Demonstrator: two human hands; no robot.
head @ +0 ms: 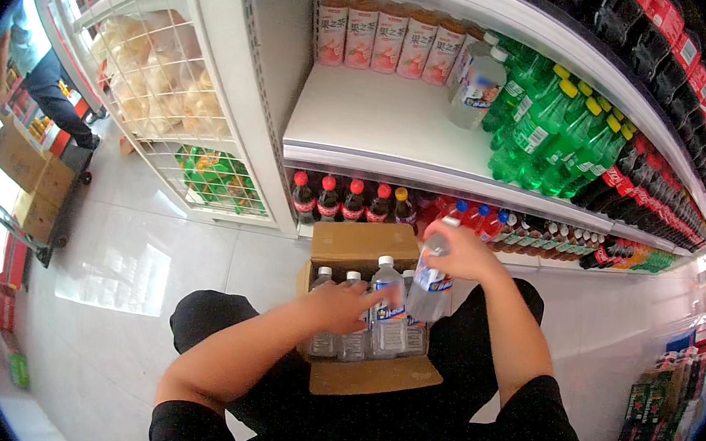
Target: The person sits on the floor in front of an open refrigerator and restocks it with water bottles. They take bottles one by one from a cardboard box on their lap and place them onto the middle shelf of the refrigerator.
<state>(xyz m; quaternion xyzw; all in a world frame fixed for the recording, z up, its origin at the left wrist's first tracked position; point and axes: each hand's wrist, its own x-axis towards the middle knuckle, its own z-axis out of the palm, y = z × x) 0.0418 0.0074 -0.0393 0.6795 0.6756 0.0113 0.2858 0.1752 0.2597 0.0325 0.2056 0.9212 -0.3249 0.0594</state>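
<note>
My right hand [461, 253] grips a clear plastic bottle [429, 298] around its upper part. This bottle has a white cap and a blue-and-white label, and it is held tilted at the right side of an open cardboard box [366, 244]. My left hand [335, 305] reaches over the box, its thumb blurred across the label of another clear bottle [388, 335]. That bottle stands higher than its neighbours; whether my fingers close around it cannot be told. More white-capped bottles [322, 345] stand in the box, partly hidden by my left hand.
Before me, a white shelf [388, 115] holds peach-pink drink cartons [361, 36], similar clear bottles [476, 95] and green bottles [540, 133]. Cola bottles [328, 200] line the lower shelf. A wire-mesh rack [169, 75] stands left; beyond it are a person [54, 77] and a cart with boxes [43, 191].
</note>
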